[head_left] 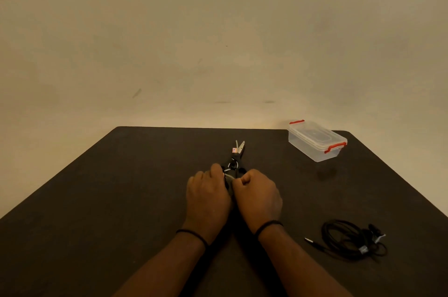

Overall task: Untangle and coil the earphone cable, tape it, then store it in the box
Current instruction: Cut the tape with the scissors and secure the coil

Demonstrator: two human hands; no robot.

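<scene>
The black earphone cable [349, 239] lies in a loose coil on the table at the right, with its plug pointing left and pale tape bits on it. A clear box [315, 141] with red latches stands closed at the far right. At the table's centre my left hand [208, 193] curls round a small dark roll, mostly hidden, which looks like tape. My right hand [257, 196] is curled beside it and pinches a pale strip [229, 176] that runs between the two hands. Neither hand touches the cable.
Black-handled scissors [237, 153] lie just beyond my hands with the blades pointing away and slightly apart. The dark table [121, 199] ends at a plain wall behind. Both wrists wear black bands.
</scene>
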